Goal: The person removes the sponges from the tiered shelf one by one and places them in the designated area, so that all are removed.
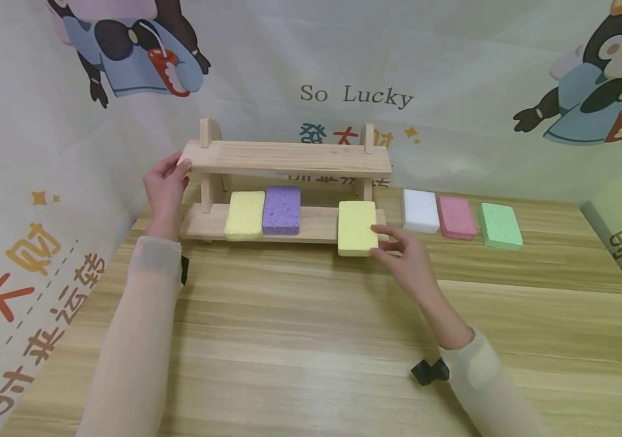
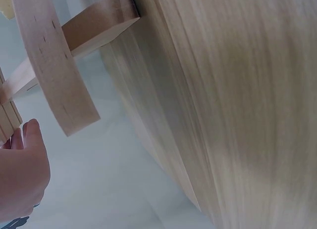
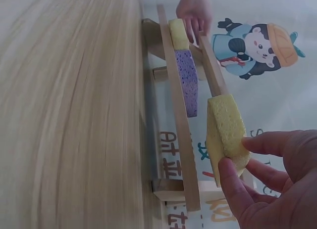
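A two-tier wooden rack [image 1: 289, 156] stands at the back of the table. My left hand [image 1: 165, 185] grips the left end of its upper board, thumb on top; in the left wrist view the left hand [image 2: 25, 174] appears at the board's end. My right hand [image 1: 406, 258] pinches a yellow sponge [image 1: 357, 227] by its right edge, in front of the rack's right part. The right wrist view shows this held sponge [image 3: 230, 125] apart from the lower board [image 3: 181, 120]. Another yellow sponge [image 1: 245, 215] and a purple sponge [image 1: 281, 210] stand side by side on the lower board.
Right of the rack, a white sponge [image 1: 420, 210], a pink sponge [image 1: 457, 217] and a green sponge [image 1: 501, 226] lie in a row on the wooden table [image 1: 300, 328]. A printed cloth [image 1: 267, 79] hangs behind and at both sides.
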`<state>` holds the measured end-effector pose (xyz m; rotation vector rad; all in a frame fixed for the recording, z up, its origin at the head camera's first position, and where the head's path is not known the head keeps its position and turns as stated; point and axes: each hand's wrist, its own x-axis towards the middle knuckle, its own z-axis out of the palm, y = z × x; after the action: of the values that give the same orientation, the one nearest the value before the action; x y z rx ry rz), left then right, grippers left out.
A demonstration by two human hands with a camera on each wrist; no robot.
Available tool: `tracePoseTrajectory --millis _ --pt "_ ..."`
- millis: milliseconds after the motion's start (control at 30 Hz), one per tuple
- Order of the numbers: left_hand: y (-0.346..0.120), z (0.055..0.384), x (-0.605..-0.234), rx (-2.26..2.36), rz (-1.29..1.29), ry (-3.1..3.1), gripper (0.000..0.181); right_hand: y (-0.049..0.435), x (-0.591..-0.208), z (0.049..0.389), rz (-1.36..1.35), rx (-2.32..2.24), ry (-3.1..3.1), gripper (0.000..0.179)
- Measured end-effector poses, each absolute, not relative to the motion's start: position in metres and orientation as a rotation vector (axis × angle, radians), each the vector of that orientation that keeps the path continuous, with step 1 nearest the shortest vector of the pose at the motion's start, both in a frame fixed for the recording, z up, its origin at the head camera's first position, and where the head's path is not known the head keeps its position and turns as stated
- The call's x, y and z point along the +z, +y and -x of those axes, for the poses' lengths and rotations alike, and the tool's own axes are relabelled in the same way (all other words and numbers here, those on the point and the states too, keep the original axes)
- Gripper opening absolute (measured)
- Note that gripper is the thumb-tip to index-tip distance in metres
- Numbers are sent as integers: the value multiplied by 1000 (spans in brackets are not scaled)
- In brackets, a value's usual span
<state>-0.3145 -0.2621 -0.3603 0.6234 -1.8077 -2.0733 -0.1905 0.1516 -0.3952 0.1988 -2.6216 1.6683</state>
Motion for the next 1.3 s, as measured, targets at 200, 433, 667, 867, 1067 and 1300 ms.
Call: tracePoseTrajectory --millis 200,433,667,867,1067,1300 --pt "-262 315 -361 -2068 -627 -1805 42 163 -394 186 -170 1671 -2621 43" --pt "-262 315 -361 -2072 -626 -1798 42 176 -394 183 -126 1644 -2646 45" --pt "-262 314 -361 -2058 -625 -1813 43 186 -393 181 -83 1639 -2648 44" --pt "-262 315 -362 -2062 -620 -1810 44 193 -393 180 -48 1619 -2655 45" --pt "-262 315 -362 -2063 -612 -1805 44 199 -393 180 -46 1588 -2659 45" --pt "-262 314 -362 -2069 -604 -1785 43 206 -396 180 -8 1576 -2660 44"
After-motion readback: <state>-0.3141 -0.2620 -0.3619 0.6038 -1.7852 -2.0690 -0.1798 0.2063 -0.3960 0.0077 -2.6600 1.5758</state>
